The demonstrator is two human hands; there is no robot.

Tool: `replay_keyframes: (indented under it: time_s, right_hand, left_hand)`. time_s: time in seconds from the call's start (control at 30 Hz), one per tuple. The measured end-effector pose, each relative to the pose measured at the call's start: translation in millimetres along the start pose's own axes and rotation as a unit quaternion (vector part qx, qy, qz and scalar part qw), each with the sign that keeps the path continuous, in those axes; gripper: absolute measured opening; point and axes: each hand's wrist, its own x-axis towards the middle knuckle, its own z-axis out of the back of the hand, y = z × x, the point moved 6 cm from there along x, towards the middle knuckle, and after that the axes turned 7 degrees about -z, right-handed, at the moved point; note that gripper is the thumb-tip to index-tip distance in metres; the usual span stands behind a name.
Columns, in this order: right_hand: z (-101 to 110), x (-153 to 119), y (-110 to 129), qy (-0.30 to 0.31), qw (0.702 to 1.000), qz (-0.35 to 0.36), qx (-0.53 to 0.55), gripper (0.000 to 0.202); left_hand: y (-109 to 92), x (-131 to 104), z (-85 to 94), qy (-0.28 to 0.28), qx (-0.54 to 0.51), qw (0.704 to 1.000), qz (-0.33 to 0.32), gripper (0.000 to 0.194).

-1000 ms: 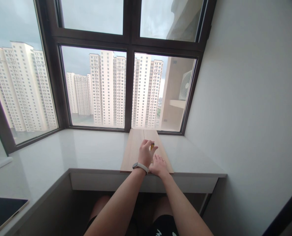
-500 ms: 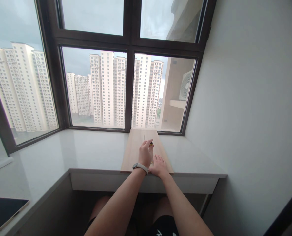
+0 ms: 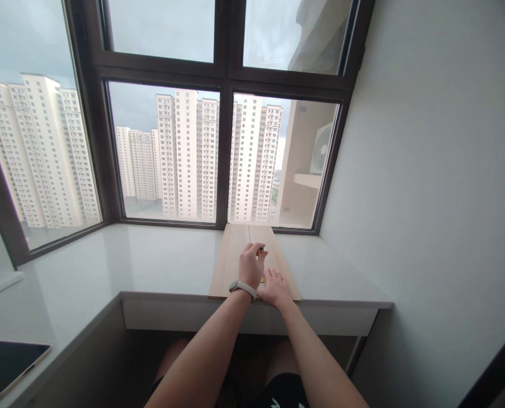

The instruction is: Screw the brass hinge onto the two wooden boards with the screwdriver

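My left hand (image 3: 251,265), with a grey band on its wrist, is closed around a small yellow tool (image 3: 261,251) held upright over a light wooden board (image 3: 232,265). Only the tool's top shows past my fingers. The board lies on the white windowsill counter (image 3: 158,263) and reaches from the window frame to the counter's front edge. Beside it, my right hand (image 3: 274,287) rests flat on the board, fingers spread, just right of the left hand.
A dark tablet (image 3: 5,365) lies on the counter at the near left. Dark-framed windows (image 3: 224,153) close off the back and left. A white wall (image 3: 426,170) bounds the right side. My knees are under the counter.
The yellow tool shows less than before, now mostly hidden by my left fingers. Both hands stay in nearly the same place on the board.
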Motion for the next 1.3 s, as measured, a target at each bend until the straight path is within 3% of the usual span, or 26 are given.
replay_keyframes:
  time_s: [0.1, 0.3, 0.7, 0.87, 1.13, 1.3]
  right_hand:
    - [-0.6, 0.3, -0.7, -0.001, 1.0, -0.001, 0.0, 0.093]
    - [0.5, -0.3, -0.7, 0.001, 1.0, -0.001, 0.004, 0.09]
    - [0.9, -1.6, -0.2, 0.0, 1.0, -0.002, -0.002, 0.091]
    - [0.3, -1.2, -0.6, -0.002, 1.0, -0.005, 0.009, 0.093]
    - [0.4, -1.5, -0.6, 0.001, 1.0, -0.002, 0.006, 0.092]
    - [1.0, -1.8, 0.3, -0.002, 1.0, -0.004, 0.003, 0.093]
  left_hand:
    - [2.6, -0.9, -1.1, 0.001, -0.016, 1.0, 0.006, 0.029]
    - [2.0, -2.3, 1.6, 0.0, 0.0, 1.0, -0.018, 0.012]
    - [1.7, -2.0, 0.3, 0.003, 0.003, 1.0, -0.005, 0.025]
    - [1.1, -4.5, 2.3, 0.002, 0.002, 1.0, -0.025, 0.018]
    - [2.4, -1.7, 3.6, -0.005, 0.031, 0.999, 0.014, 0.013]
    - [1.0, -0.2, 1.5, 0.002, 0.019, 1.0, 0.006, 0.024]
